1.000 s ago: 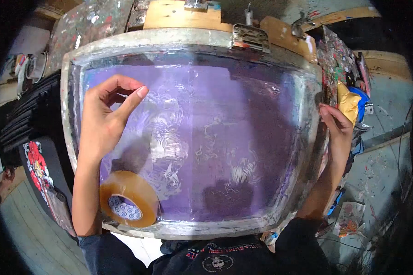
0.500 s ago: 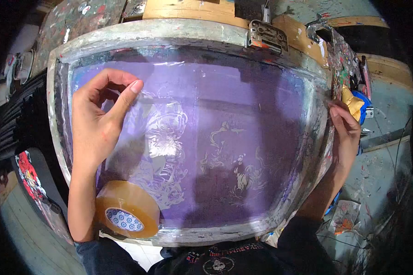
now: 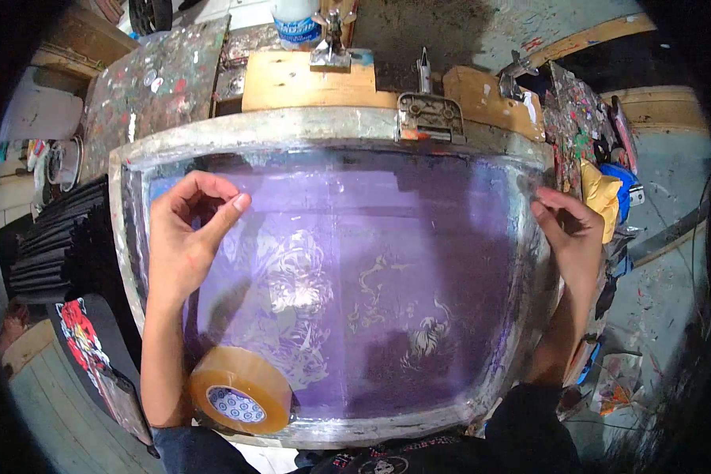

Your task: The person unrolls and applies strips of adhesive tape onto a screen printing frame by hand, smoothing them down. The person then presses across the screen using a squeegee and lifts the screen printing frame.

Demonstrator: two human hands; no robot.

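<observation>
A framed printing screen [image 3: 419, 237] with purple mesh and pale line artwork lies before me. My left hand [image 3: 201, 237] is over its left side, thumb and forefinger pinched. At the right rim, my right hand [image 3: 569, 225] is pinched as well. Between them runs a faint, glossy strip of clear tape [image 3: 336, 188], hard to make out against the mesh; its ends are hidden at my fingertips. A roll of clear tape [image 3: 270, 378] rests on the screen's near left corner, by my left forearm.
A metal hinge clamp [image 3: 430, 117] grips the frame's far edge. Beyond it are wooden boards [image 3: 312, 83] and a white-and-blue container [image 3: 296, 24]. Stacked black pieces [image 3: 59, 237] stand at left, beside a dark panel with a red print [image 3: 87, 340]. A yellow pouch [image 3: 600, 193] sits at right.
My view has shifted, showing more of the far side. My right hand has come inward from beyond the frame's right edge to over its rim. Both hands keep their pinch.
</observation>
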